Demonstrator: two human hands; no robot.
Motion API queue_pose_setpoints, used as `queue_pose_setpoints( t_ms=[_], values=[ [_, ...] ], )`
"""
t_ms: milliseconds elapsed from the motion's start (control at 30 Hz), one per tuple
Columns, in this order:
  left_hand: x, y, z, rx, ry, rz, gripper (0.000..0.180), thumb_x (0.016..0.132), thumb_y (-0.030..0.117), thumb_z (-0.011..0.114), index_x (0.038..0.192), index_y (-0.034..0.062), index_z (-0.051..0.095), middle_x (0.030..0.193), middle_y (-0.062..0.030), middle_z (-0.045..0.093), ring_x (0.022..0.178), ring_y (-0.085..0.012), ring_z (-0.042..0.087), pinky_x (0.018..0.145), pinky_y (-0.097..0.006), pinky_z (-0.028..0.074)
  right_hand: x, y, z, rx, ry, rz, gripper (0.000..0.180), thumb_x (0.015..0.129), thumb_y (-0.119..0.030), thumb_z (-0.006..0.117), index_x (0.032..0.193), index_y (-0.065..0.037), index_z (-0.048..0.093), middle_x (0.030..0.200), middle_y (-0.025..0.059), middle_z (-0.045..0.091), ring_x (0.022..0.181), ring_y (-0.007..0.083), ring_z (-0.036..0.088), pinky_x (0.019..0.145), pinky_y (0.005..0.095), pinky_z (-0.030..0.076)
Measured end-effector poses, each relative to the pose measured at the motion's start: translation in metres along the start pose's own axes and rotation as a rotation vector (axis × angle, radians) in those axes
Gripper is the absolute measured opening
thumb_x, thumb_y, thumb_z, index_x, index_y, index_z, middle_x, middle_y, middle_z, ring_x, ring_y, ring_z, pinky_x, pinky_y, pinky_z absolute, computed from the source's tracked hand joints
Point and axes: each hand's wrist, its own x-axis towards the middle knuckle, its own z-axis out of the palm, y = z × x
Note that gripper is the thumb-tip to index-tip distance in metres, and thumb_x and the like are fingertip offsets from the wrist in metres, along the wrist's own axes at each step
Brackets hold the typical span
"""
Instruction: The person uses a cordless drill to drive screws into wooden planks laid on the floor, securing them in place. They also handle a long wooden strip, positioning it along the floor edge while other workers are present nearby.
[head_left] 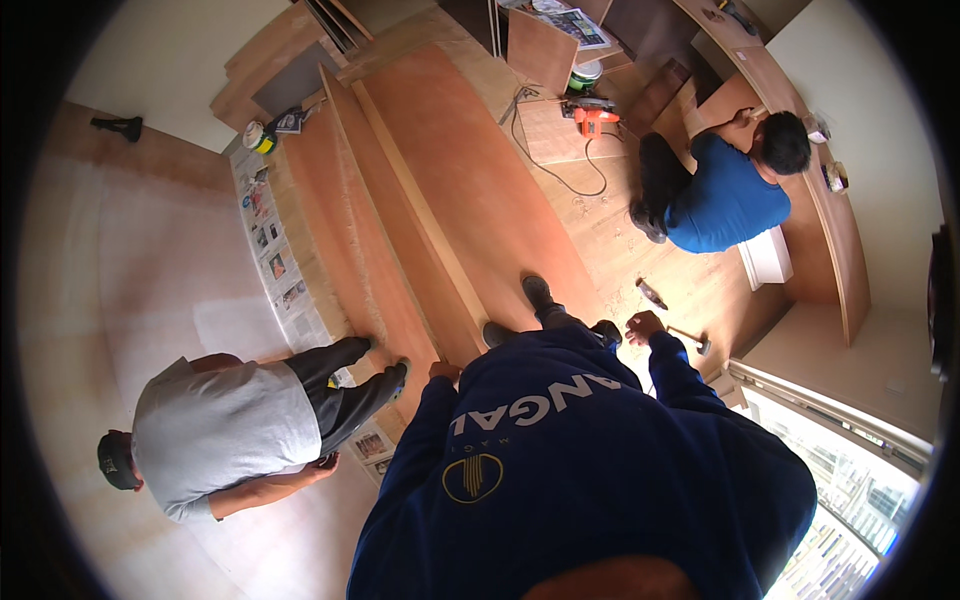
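Observation:
My left hand point(445, 371) is low beside my body, next to the near end of a narrow upright wooden board point(415, 215). Its fingers are mostly hidden, so whether it touches the board is unclear. To my right, my right hand point(643, 326) hangs with its fingers loosely bent and apart, and no object shows in it. Just beyond it on the floor lie a hammer point(690, 340) and a dark-headed tool point(651, 293). Large reddish plywood sheets point(470, 150) stretch away in front of my shoes.
A person in grey point(235, 425) stands at left; another in blue point(725, 195) crouches at right by a curved wooden frame point(845, 230). An orange power saw point(595, 120) with a cord, paint tins point(258, 138) and newspaper sheets point(280, 260) lie about. A window point(840, 490) is at lower right.

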Motion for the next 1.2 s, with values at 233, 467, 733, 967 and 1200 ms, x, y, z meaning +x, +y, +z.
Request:
queue_pose_setpoints(
  t_ms=[233,467,733,967,1200],
  values=[
    [0.003,0.002,-0.001,0.135,-0.031,0.094,0.043,0.081,0.036,0.083,0.098,-0.0030,0.077,0.105,-0.0186,0.077,0.103,-0.0281,0.075,0.089,-0.036,0.058,0.027,0.023,0.001,0.129,-0.017,0.038,0.014,0.099,-0.005,0.060,0.088,-0.003,0.068,0.071,0.0086,0.070,0.064,0.0216,0.074,0.045,0.0292,0.050],
    [0.017,-0.008,0.008,0.095,-0.065,0.048,0.059,0.081,0.054,0.076,0.101,-0.0012,0.075,0.101,-0.0141,0.078,0.101,-0.0266,0.075,0.084,-0.036,0.058,0.043,0.031,-0.004,0.162,-0.146,-0.025,0.016,0.100,-0.007,0.054,0.089,-0.003,0.064,0.069,0.0116,0.062,0.059,0.0221,0.064,0.043,0.0302,0.044],
    [0.011,-0.001,0.006,0.064,-0.027,0.025,0.056,0.079,0.047,0.080,0.100,-0.0042,0.075,0.105,-0.0162,0.078,0.102,-0.0277,0.075,0.085,-0.036,0.058,0.020,0.002,-0.003,0.147,-0.030,-0.013,0.011,0.100,-0.005,0.057,0.094,0.000,0.064,0.074,0.0151,0.068,0.065,0.0274,0.073,0.044,0.0324,0.050],
    [0.012,-0.002,0.011,-0.016,-0.017,-0.009,0.058,0.073,0.044,0.085,0.100,-0.0052,0.074,0.102,-0.0169,0.077,0.099,-0.0277,0.075,0.083,-0.036,0.058,-0.004,-0.014,-0.006,-0.024,-0.009,-0.063,0.013,0.100,-0.002,0.054,0.092,0.002,0.063,0.076,0.0169,0.068,0.063,0.0290,0.071,0.046,0.0356,0.053],
    [0.027,-0.009,0.021,-0.027,-0.056,-0.063,0.064,0.073,0.052,0.084,0.101,-0.0047,0.074,0.100,-0.0157,0.078,0.100,-0.0254,0.075,0.082,-0.036,0.058,0.011,0.001,-0.009,-0.008,-0.044,0.010,0.025,0.104,-0.024,0.054,0.110,-0.006,0.070,0.090,0.0118,0.077,0.069,0.0214,0.075,0.054,0.0320,0.058]
  ],
)
